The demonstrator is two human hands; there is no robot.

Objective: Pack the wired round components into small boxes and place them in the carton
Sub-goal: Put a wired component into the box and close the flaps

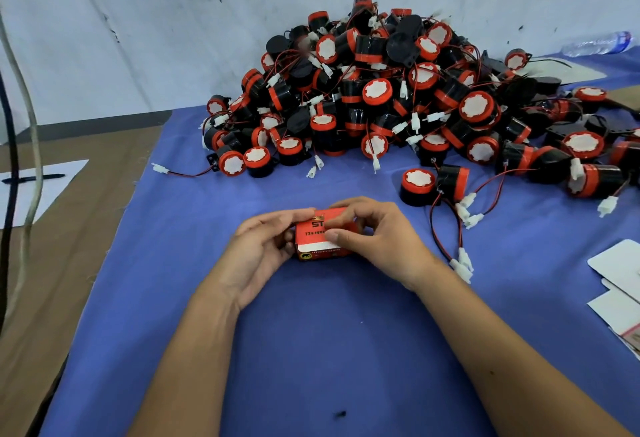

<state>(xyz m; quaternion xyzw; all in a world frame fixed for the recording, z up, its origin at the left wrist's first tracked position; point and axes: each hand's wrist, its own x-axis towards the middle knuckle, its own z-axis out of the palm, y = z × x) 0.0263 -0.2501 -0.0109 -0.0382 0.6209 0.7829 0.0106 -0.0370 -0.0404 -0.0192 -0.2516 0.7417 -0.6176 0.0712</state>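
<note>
Held the small red printed cardboard box (320,234) between both hands, long axis running left-right: left hand (263,246) gripped its left end, right hand (374,232) pinched the top. Couldn't spot the carton anywhere.

Blue-clothed table (311,350) under a heap of wired round components (398,97), white cards (616,263) alongside.

Head view: looks forward and down, close over both hands, across the blue cloth (311,350) toward the wall (138,21).
</note>
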